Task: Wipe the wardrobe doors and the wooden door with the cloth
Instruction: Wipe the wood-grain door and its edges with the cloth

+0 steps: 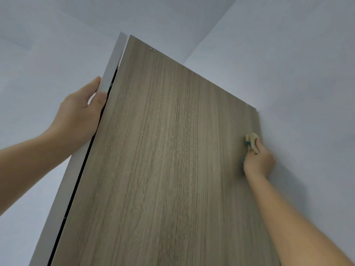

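Your one head camera tilts steeply upward, close against the wooden door [163, 150]. Its top edge runs from 11 to 2 o'clock, white wall [297, 73] beyond.

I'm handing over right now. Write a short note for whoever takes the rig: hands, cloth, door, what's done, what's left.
Left hand: grips the wooden door by its white left edge, high up.
Right hand: holds the cloth bunched and pressed to the door face, near the upper right edge.
Done: wiping of this door is under way; how much is covered cannot be told.
Left: the rest of the door face. The wardrobe doors are out of view.
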Tool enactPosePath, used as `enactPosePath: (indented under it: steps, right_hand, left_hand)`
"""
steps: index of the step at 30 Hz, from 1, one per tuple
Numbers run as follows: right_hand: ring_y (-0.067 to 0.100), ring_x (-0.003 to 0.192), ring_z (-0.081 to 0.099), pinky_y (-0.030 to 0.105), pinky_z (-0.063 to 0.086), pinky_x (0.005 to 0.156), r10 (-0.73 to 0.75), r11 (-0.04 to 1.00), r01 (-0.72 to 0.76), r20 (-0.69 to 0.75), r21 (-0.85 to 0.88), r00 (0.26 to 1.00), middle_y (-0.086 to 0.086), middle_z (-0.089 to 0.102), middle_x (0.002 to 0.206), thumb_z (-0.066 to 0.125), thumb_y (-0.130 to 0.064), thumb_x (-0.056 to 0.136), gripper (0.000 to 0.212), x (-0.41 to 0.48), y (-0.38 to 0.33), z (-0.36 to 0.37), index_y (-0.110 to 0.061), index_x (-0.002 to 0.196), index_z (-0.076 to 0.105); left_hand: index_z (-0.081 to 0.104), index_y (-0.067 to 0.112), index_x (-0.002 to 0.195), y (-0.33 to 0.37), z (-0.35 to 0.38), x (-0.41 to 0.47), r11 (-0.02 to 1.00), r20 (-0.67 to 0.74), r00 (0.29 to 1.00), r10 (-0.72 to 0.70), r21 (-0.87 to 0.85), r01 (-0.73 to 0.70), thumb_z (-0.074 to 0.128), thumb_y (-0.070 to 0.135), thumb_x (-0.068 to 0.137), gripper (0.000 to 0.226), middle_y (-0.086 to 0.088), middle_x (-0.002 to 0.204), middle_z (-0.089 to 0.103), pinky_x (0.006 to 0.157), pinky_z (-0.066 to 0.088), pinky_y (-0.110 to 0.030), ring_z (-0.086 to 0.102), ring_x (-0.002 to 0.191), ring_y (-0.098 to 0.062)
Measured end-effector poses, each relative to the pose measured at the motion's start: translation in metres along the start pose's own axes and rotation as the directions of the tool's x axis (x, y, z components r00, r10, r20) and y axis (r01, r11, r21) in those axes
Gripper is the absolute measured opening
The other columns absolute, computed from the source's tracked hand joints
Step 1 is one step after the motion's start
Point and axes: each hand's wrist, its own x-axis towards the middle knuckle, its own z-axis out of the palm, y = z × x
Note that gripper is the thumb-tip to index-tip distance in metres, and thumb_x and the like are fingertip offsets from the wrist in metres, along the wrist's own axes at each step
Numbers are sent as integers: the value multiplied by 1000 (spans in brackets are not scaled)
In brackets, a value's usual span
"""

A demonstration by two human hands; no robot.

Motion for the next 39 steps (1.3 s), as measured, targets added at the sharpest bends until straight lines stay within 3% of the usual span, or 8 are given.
enactPosePath:
  steps: [2, 9, 15, 20, 23, 26, 32, 39]
  right_hand:
    - [32, 115, 57, 30, 41, 93, -69, 998, 69, -7, 14, 998, 12, 62, 128, 44, 1, 93, 50, -15, -14, 6, -16, 139, 54]
    - [26, 114, 58, 36, 48, 96, -397, 912, 392, 15, 117, 918, 4, 64, 128, 48, 5, 90, 51, -77, -91, 33, -13, 136, 57]
    - [20, 114, 53, 4, 29, 98, -573, 808, 563, 10, 176, 820, 0, 61, 132, 48, 9, 89, 50, -138, -164, 54, -9, 134, 58]
    - [12, 112, 47, -1, 25, 98, -682, 717, 658, 40, 230, 730, 1, 59, 136, 50, 10, 87, 53, -180, -196, 54, -10, 135, 57]
    - [15, 111, 50, 2, 28, 98, -750, 652, 708, 92, 271, 655, 0, 58, 137, 53, 11, 86, 55, -199, -201, 50, -11, 135, 57]
    - [20, 108, 53, 7, 33, 101, -809, 579, 746, 122, 328, 575, 4, 59, 136, 55, 14, 83, 55, -204, -198, 46, -9, 133, 59]
    - [23, 109, 56, 23, 43, 102, -869, 486, 796, 97, 361, 486, 7, 61, 133, 55, 15, 84, 51, -182, -188, 49, -5, 131, 60]
    - [23, 112, 56, 9, 33, 102, -751, 644, 726, 20, 242, 660, 8, 62, 131, 49, 15, 82, 54, -118, -144, 51, -5, 130, 60]
  left_hand:
    - [57, 44, 125, 0, 0, 0, 999, 1, 1000, -21, -40, 21, 37, 31, 102, 33, 20, 106, 65, 80, 45, -28, 59, 95, -6]
    - [52, 38, 137, -10, -2, 5, 983, 16, 999, -45, -178, 48, 41, 30, 101, 39, 18, 130, 61, 105, 42, -32, 55, 122, -5]
    - [54, 36, 134, -20, -11, 13, 946, 58, 995, -84, -309, 98, 53, 44, 87, 48, 19, 135, 56, 111, 38, -42, 50, 129, -5]
    - [47, 28, 142, -21, -20, 17, 949, 163, 986, -40, -302, 88, 51, 31, 100, 42, 14, 142, 49, 116, 32, -37, 42, 134, -3]
    - [39, 31, 147, -17, -26, 14, 948, 249, 968, -30, -301, 106, 42, 29, 104, 43, 21, 148, 39, 111, 27, -14, 33, 134, 7]
    - [35, 30, 149, -10, -26, 4, 925, 264, 960, -91, -335, 179, 35, 26, 106, 43, 28, 142, 36, 77, 27, 12, 35, 118, 19]
    - [25, 23, 154, -7, -6, -34, 926, 98, 983, -154, -333, 178, 31, 26, 107, 47, 14, 157, 25, 116, 14, -17, 20, 143, 4]
    - [10, 30, 156, -13, -6, -44, 987, 135, 983, -122, -91, 135, 28, 31, 106, 53, 16, 161, 16, 123, 11, -36, 8, 148, -1]
